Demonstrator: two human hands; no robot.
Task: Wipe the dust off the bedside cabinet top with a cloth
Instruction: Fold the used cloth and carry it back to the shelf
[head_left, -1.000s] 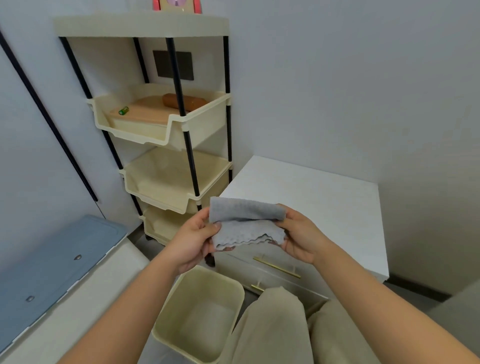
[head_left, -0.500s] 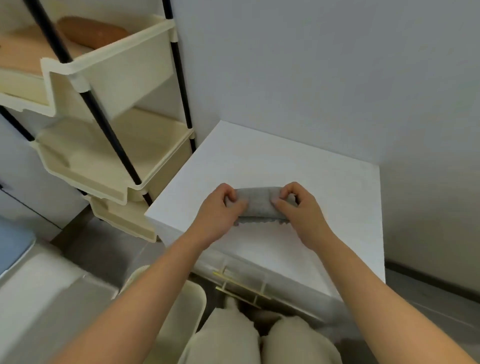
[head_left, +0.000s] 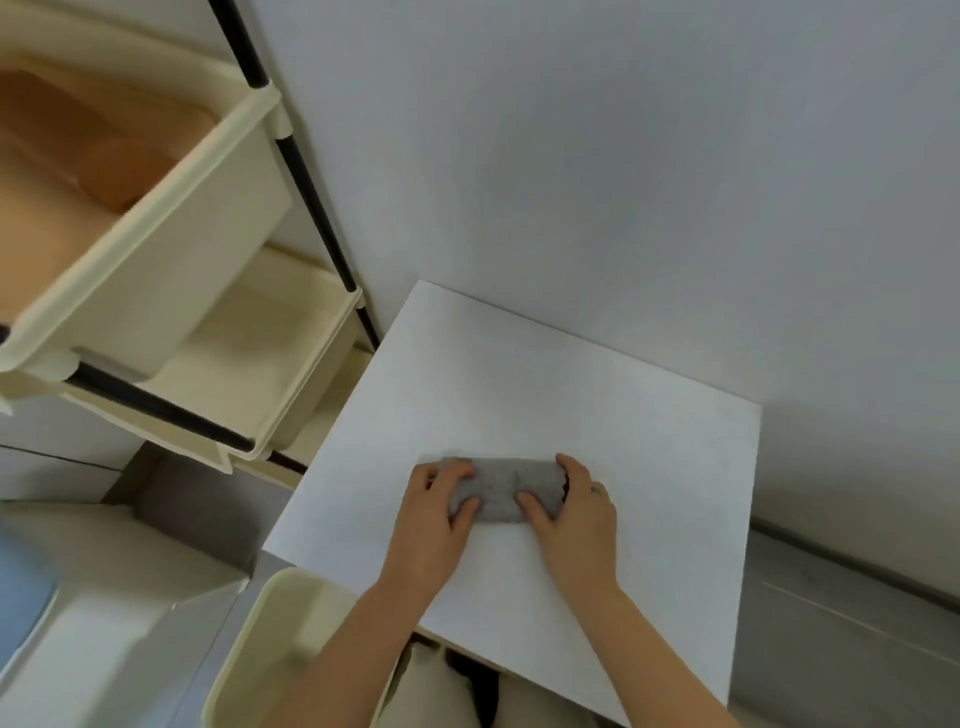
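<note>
A folded grey cloth (head_left: 503, 487) lies flat on the white top of the bedside cabinet (head_left: 597, 415), near its middle. My left hand (head_left: 441, 512) presses on the cloth's left end, thumb and fingers curled over it. At the right end my right hand (head_left: 569, 512) grips the cloth the same way. Both forearms reach in from the bottom of the view. The rest of the cabinet top is bare white.
A cream shelf rack with black poles (head_left: 171, 322) stands close on the left of the cabinet, its upper tray holding an orange-brown object (head_left: 104, 150). A cream bin (head_left: 260, 654) sits on the floor at the front left. A grey wall (head_left: 623, 182) backs the cabinet.
The cloth went from held up in the air in both hands to folded smaller and pressed down on the cabinet top. My view has moved closer, over the cabinet.
</note>
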